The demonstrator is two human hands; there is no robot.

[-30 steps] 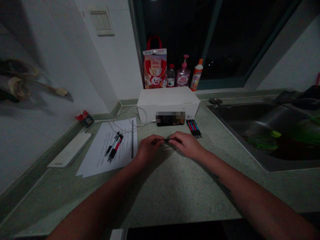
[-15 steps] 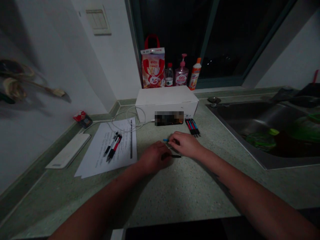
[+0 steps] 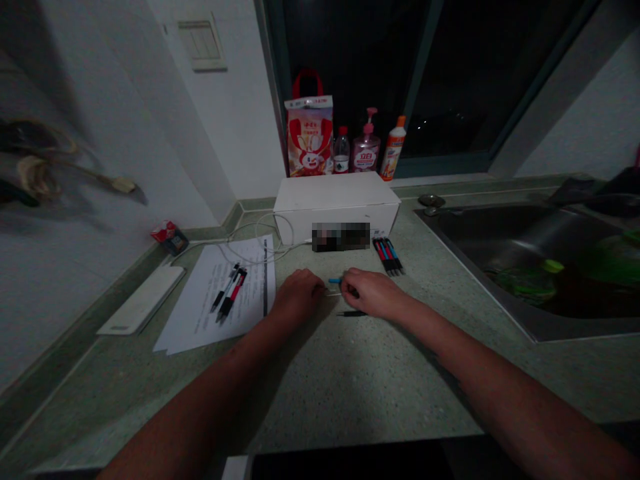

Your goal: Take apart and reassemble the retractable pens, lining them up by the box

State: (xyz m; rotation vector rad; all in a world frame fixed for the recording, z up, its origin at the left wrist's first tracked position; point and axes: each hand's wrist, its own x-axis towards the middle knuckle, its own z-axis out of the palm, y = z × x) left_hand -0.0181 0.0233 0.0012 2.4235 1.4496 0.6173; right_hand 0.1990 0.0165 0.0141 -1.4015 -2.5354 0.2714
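My left hand rests on the counter with its fingers curled together; what they pinch, if anything, is hidden. To its right, my right hand is closed, and a short blue pen part sticks out at its fingertips. Between both hands lies a thin whitish stick, perhaps a pen refill. A slim black pen part lies on the counter just below my right hand, its right end close under the palm. Beyond my right hand several red, blue and black pens lie side by side.
Left of my hands, printed sheets carry a few pens. A phone with a white cable leans on a white box. The sink is at the right, a white power bank-like slab at the far left.
My left hand has moved left and slightly away from me, off the black pen part, which now lies uncovered on the counter. My right hand has barely moved.
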